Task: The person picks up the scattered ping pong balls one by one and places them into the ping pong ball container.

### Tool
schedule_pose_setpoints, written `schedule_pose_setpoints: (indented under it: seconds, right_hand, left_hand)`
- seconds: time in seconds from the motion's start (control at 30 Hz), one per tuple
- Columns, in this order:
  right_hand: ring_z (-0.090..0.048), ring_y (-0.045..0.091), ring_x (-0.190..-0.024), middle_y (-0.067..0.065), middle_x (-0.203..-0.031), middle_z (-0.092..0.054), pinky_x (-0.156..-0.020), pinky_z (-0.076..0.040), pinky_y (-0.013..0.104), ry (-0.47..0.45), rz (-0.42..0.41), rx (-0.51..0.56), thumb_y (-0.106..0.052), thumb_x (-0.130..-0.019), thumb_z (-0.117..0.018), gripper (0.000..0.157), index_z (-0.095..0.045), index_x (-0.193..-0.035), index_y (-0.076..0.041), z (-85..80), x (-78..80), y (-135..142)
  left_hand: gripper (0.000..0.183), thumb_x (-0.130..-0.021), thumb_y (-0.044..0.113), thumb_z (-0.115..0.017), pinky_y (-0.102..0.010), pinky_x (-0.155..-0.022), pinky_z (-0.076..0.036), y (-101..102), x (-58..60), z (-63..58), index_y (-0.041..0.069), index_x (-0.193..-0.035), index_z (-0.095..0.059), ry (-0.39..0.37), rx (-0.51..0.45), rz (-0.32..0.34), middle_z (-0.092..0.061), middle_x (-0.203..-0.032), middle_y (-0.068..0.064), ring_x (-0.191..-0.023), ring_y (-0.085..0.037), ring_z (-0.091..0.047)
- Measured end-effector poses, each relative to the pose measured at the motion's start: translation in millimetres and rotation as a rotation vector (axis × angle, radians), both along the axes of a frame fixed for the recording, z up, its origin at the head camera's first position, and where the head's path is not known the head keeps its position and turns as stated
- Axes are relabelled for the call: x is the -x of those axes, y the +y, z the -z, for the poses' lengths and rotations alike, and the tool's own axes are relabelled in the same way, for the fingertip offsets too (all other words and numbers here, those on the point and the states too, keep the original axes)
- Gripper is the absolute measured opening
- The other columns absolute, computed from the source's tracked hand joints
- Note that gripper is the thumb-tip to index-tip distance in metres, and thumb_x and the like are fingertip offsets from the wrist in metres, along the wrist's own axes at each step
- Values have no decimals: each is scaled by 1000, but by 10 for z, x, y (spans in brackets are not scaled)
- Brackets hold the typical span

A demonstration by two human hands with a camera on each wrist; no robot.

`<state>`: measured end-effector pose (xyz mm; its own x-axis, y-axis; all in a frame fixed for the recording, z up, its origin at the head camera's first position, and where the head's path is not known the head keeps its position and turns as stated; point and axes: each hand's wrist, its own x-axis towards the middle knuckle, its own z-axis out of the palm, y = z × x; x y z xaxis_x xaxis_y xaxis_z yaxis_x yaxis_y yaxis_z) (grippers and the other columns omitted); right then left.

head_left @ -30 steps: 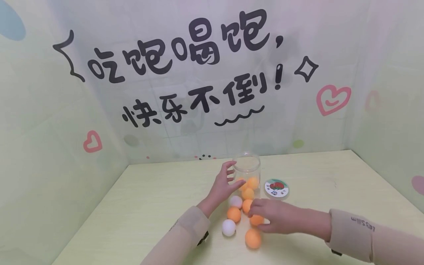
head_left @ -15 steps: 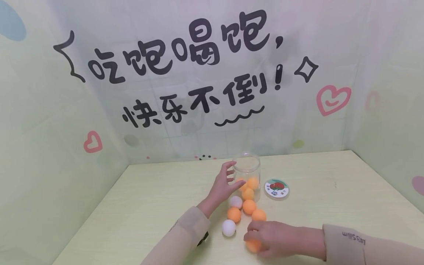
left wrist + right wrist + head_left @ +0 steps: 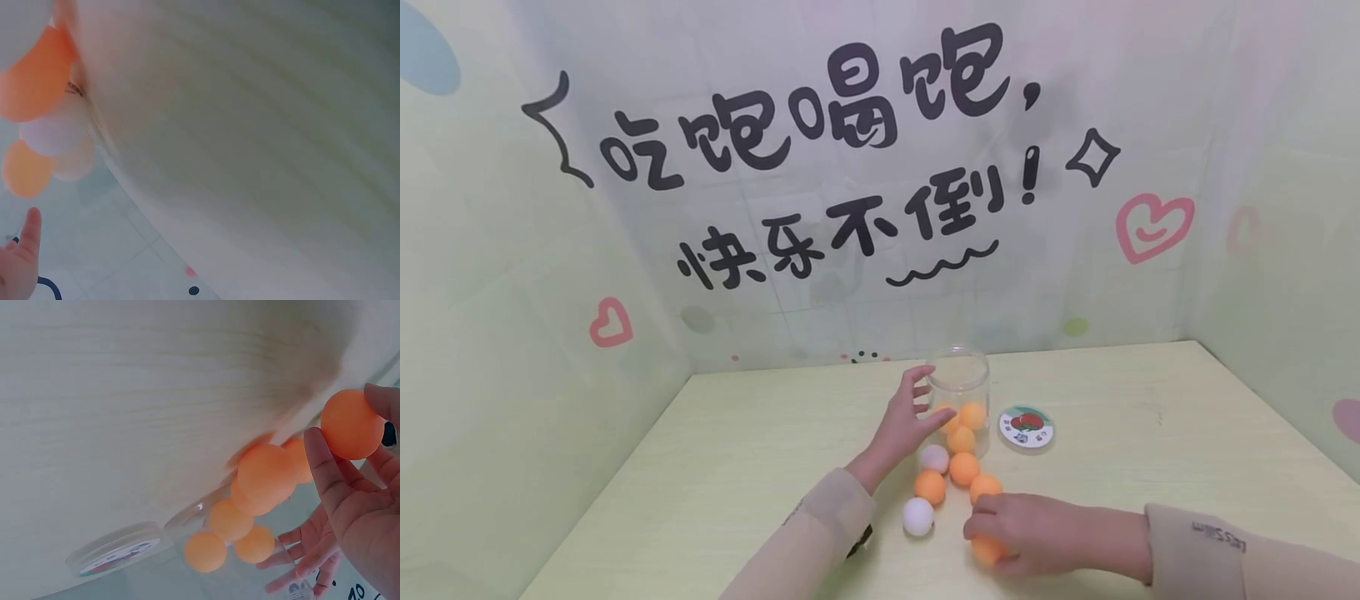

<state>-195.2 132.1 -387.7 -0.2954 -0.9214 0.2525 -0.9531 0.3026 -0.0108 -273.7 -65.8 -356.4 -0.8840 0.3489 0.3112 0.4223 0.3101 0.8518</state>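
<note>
A clear jar [image 3: 977, 385] stands upright at the back of the table, three orange ping-pong balls [image 3: 973, 415] inside it. My left hand [image 3: 907, 427] cups its left side, thumb in front and fingers reaching behind. Nearer me, my right hand [image 3: 1033, 533] pinches an orange ping-pong ball [image 3: 351, 425] between thumb and fingertips. Just beyond that ball lies another orange ball [image 3: 987, 487], then one more orange ball [image 3: 964, 469] at the jar's front. To the left runs a short row: a white ball [image 3: 917, 517], an orange ball [image 3: 929, 487] and a second white ball [image 3: 935, 458].
A round lid [image 3: 1027, 427] with a red and green print lies right of the jar. The pale wooden table [image 3: 730, 467] ends at a printed cloth backdrop [image 3: 820, 317] with black lettering, and cloth also stands at both sides.
My right hand has left the farther orange ball, come toward me and taken hold of the nearest one. That ball has shifted slightly right. The left hand stays at the jar.
</note>
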Motion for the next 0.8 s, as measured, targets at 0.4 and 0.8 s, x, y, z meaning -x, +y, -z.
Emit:
schedule_pose_setpoints:
  seconds: [0.4,0.8]
  right_hand:
    - [-47,0,-76,-7,-94,-51,-65,-42,9,-135,63,28,-10,-73,-71,34,-57,-103,-13,-213,71,104]
    - [-49,2,-75,-6,-90,-52,-63,-43,9,-105,100,89,-7,-72,-71,32,-58,-102,-12,-364,110,166]
  left_hand:
    - [62,-83,10,-66,-51,-95,-42,2,5,-2,4,-134,-31,0,4,2,-33,-140,-20,-121,-40,-42]
    - [62,-83,10,-67,-49,-95,-43,18,-4,-20,5,-134,-31,-15,21,-12,-33,-141,-20,-121,-39,-43]
